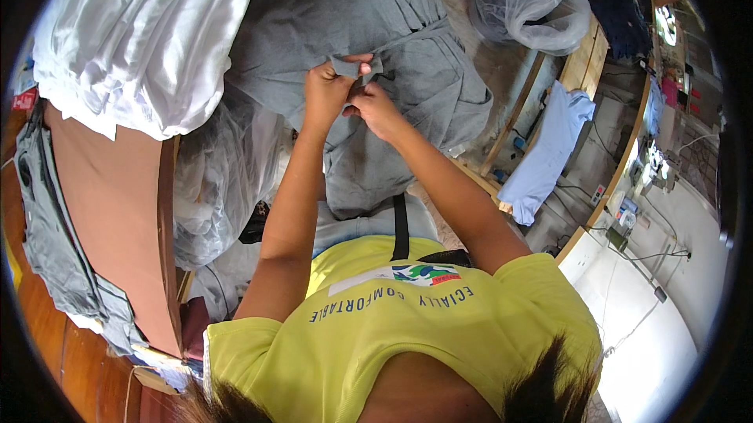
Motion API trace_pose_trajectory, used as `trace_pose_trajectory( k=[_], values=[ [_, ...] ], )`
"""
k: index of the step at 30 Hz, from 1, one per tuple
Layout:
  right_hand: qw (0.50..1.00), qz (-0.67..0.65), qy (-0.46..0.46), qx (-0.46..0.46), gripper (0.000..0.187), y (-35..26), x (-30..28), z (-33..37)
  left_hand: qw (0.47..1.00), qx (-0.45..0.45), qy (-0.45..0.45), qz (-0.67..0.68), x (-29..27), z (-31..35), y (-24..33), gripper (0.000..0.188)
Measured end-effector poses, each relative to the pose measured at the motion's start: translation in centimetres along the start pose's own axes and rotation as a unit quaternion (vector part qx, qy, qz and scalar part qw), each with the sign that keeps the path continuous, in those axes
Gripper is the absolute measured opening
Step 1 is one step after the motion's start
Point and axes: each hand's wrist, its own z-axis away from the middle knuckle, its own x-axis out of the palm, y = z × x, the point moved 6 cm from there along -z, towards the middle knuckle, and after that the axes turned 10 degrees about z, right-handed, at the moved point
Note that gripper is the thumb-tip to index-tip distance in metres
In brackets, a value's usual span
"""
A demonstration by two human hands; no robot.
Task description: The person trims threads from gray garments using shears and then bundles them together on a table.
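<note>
Room: one brown board [102, 227] left, one bench [647, 329] right
Grey cloth [329, 19]: one heap
Left hand [328, 90], right hand [378, 112]: both pinching it

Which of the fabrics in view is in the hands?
The large grey fabric at top centre; the white fabric, light-blue fabric and far-left grey garment are untouched.

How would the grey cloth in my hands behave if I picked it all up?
The grey cloth would probably hang floppy, since it lies in loose folds and creases. It may be awkward to gather, as it spreads well beyond your left hand. It looks unlikely to crack, being soft enough to bend at your fingers.
</note>
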Motion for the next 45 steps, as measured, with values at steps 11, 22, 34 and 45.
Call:
trace_pose_trajectory(
  k=[11,22,34,45],
  values=[
    [0.989,0.072,0.088,0.098,0.02,-0.5,-0.7,0.9,0.996,0.08,0.016,0.042,-0.4,0.2,-1.8,0.01],
    [0.883,0.275,0.257,-0.279,0.007,-3.3,-1.1,1.7,0.982,0.095,0.088,-0.14,-4.6,2.6,-4.5,0.027],
    [0.705,0.67,0.194,-0.126,0.023,-8.0,-0.5,-3.2,0.856,0.314,0.037,-0.408,-3.8,4.5,-2.8,0.049],
    [0.858,0.485,0.146,-0.085,0.035,-1.0,-3.4,1.0,0.872,-0.046,-0.015,-0.487,-3.8,1.3,-1.8,0.02]
  ],
)
